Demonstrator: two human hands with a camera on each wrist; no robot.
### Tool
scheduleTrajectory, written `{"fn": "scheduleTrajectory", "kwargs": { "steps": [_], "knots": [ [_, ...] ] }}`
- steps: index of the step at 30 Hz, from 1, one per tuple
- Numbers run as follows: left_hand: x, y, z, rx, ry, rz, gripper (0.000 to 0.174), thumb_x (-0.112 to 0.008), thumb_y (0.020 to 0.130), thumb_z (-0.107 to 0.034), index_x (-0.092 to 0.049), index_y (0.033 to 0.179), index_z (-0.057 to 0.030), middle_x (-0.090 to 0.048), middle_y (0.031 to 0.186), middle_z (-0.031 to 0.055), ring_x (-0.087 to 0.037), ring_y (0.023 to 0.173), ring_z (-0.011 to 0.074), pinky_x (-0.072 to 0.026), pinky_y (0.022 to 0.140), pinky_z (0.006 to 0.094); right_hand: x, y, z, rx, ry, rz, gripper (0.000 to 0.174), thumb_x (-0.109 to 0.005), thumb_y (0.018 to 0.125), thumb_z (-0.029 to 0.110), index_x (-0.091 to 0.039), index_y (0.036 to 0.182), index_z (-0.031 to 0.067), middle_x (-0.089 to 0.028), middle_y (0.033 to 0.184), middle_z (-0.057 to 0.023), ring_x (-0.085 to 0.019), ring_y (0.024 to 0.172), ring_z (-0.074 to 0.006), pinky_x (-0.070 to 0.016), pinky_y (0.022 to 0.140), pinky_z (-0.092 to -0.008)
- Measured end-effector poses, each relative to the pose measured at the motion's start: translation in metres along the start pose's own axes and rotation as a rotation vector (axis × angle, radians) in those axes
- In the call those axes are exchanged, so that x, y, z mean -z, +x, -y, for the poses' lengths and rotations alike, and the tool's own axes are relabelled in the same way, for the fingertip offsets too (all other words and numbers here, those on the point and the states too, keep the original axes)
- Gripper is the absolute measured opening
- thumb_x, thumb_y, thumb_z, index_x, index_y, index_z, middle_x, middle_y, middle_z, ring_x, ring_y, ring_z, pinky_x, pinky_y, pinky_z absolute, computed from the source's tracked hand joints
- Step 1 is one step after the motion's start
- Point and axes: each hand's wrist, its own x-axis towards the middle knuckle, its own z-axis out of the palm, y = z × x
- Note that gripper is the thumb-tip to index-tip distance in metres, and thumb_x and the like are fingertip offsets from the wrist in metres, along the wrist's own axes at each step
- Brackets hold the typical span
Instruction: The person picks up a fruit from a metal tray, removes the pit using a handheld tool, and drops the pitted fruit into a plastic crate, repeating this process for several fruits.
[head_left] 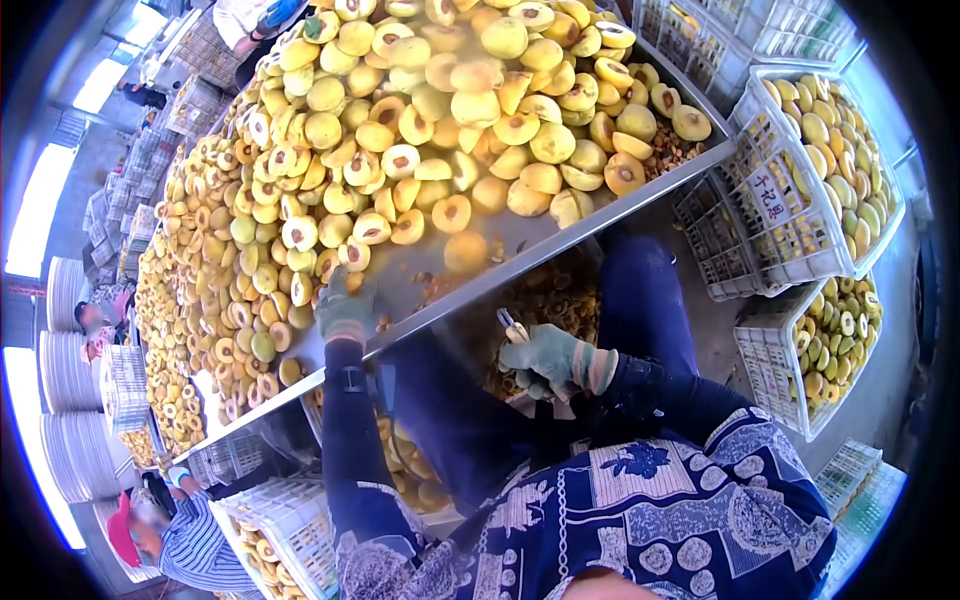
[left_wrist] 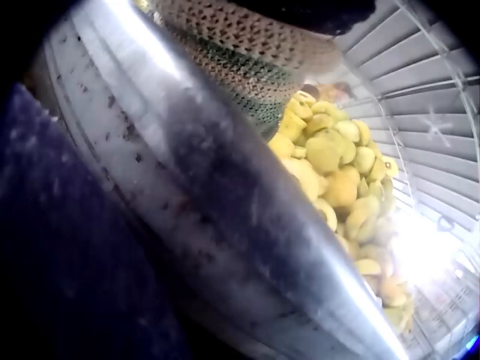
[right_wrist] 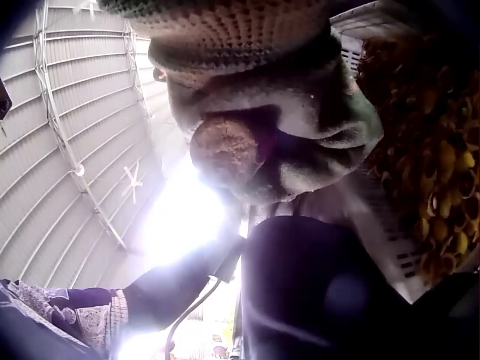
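My left hand [head_left: 345,310], in a knitted grey-green glove, reaches over the metal table's rim to the near edge of a heap of halved yellow peaches [head_left: 400,160]. A peach half [head_left: 355,281] lies right at its fingertips; I cannot tell whether the fingers grip it. In the left wrist view the glove [left_wrist: 240,67] shows behind the rim, its fingers hidden. My right hand [head_left: 555,360], gloved too, grips a small tool [head_left: 512,326] with a pale handle and a metal loop tip, above my lap. The right wrist view shows the curled glove [right_wrist: 300,127] close up.
The metal table edge [head_left: 560,240] runs diagonally before my knees. Below it is a container of brown pits and scraps [head_left: 560,290]. White crates of peaches [head_left: 800,230] stand stacked at the right. Another crate [head_left: 290,520] and a person in a red cap [head_left: 200,545] are at the left.
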Motion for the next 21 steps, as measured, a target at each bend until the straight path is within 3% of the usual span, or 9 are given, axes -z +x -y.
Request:
{"fn": "scheduleTrajectory", "kwargs": {
  "steps": [3, 5, 7, 8, 9, 11, 13, 17, 21],
  "knots": [
    [-0.016, 0.007, 0.026, 0.072, -0.506, 0.07, 0.047, -0.066, 0.084, -0.034, -0.059, 0.117, -0.002, -0.066, 0.09, 0.0093, -0.064, 0.076, 0.0185, -0.0527, 0.067, 0.0297, -0.006, -0.007, 0.013, 0.027, -0.181, 0.027, 0.019, -0.062, 0.08, 0.02, -0.058, 0.083, 0.0015, -0.056, 0.059, -0.0076, -0.05, 0.039, -0.0162, -0.0382, 0.034, -0.0319],
    [0.005, -0.009, 0.016, 0.33, -1.341, 0.219, 0.028, -0.062, 0.087, -0.032, -0.059, 0.093, -0.0044, -0.064, 0.077, 0.0092, -0.057, 0.052, 0.014, -0.0416, 0.039, 0.0228, -0.016, -0.019, 0.026, 0.089, -0.24, 0.061, 0.017, -0.061, 0.082, 0.02, -0.057, 0.085, 0.0034, -0.056, 0.059, -0.0067, -0.052, 0.042, -0.0156, -0.0407, 0.036, -0.0303],
    [0.005, -0.03, 0.014, 0.298, -1.604, 0.214, 0.036, -0.056, 0.09, -0.038, -0.059, 0.095, -0.0026, -0.065, 0.077, 0.0114, -0.06, 0.054, 0.0183, -0.0446, 0.041, 0.0244, -0.027, -0.022, 0.024, 0.142, -0.302, 0.095, 0.016, -0.059, 0.084, 0.02, -0.055, 0.088, 0.0052, -0.056, 0.06, -0.0057, -0.054, 0.045, -0.0149, -0.0432, 0.038, -0.0287],
    [0.027, -0.046, -0.003, 0.424, -1.846, 0.325, 0.035, -0.051, 0.095, -0.03, -0.061, 0.102, 0.0018, -0.064, 0.089, 0.0094, -0.063, 0.075, 0.0167, -0.0541, 0.069, 0.0279, -0.032, -0.019, 0.021, 0.315, -0.347, 0.07, 0.016, -0.059, 0.086, 0.021, -0.055, 0.089, 0.0064, -0.056, 0.06, -0.0047, -0.054, 0.044, -0.0138, -0.0434, 0.038, -0.0281],
    [0.049, -0.06, -0.013, 0.21, -1.969, 0.603, 0.037, -0.045, 0.097, -0.03, -0.059, 0.106, 0.0031, -0.064, 0.09, 0.0096, -0.063, 0.08, 0.0166, -0.0542, 0.071, 0.0286, -0.036, -0.019, 0.019, 0.49, -0.391, 0.045, 0.015, -0.058, 0.088, 0.022, -0.055, 0.09, 0.0075, -0.056, 0.06, -0.0037, -0.054, 0.044, -0.0126, -0.0435, 0.039, -0.0275],
    [0.027, -0.085, -0.037, 0.258, -1.829, 0.34, 0.052, -0.045, 0.094, -0.045, -0.059, 0.109, 0.003, -0.066, 0.094, 0.0151, -0.065, 0.077, 0.0254, -0.0554, 0.066, 0.0358, -0.041, -0.022, 0.018, 0.575, -0.585, -0.036, 0.018, -0.059, 0.087, 0.022, -0.055, 0.095, 0.0065, -0.062, 0.067, -0.0083, -0.061, 0.053, -0.0211, -0.049, 0.048, -0.0338],
    [0.073, -0.118, -0.085, 0.077, -1.729, 0.392, 0.055, -0.043, 0.095, -0.047, -0.058, 0.111, 0.0032, -0.063, 0.105, 0.0145, -0.062, 0.093, 0.024, -0.0514, 0.084, 0.0374, -0.036, 0.0, 0.0, 1.198, -0.729, -0.278, 0.021, -0.06, 0.085, 0.02, -0.055, 0.1, 0.0051, -0.065, 0.078, -0.0162, -0.065, 0.069, -0.0332, -0.0513, 0.061, -0.0411],
    [0.068, -0.149, -0.128, 0.034, -2.115, 0.375, 0.061, -0.041, 0.096, -0.05, -0.049, 0.124, 0.003, -0.06, 0.112, 0.0186, -0.059, 0.101, 0.0258, -0.0456, 0.093, 0.0391, -0.023, -0.021, -0.008, 1.003, -0.748, -0.295, 0.028, -0.061, 0.082, 0.022, -0.056, 0.103, 0.0034, -0.065, 0.086, -0.021, -0.063, 0.08, -0.0393, -0.0502, 0.069, -0.0455],
    [0.071, -0.163, -0.142, 0.02, -1.963, 0.21, 0.06, -0.037, 0.097, -0.05, -0.045, 0.127, 0.0017, -0.059, 0.115, 0.0226, -0.058, 0.106, 0.0303, -0.0456, 0.095, 0.0404, -0.017, -0.044, -0.012, 0.921, -0.847, -0.296, 0.03, -0.062, 0.082, 0.023, -0.056, 0.104, 0.0024, -0.065, 0.086, -0.0215, -0.063, 0.079, -0.0397, -0.0501, 0.068, -0.0457]
  ]
}}
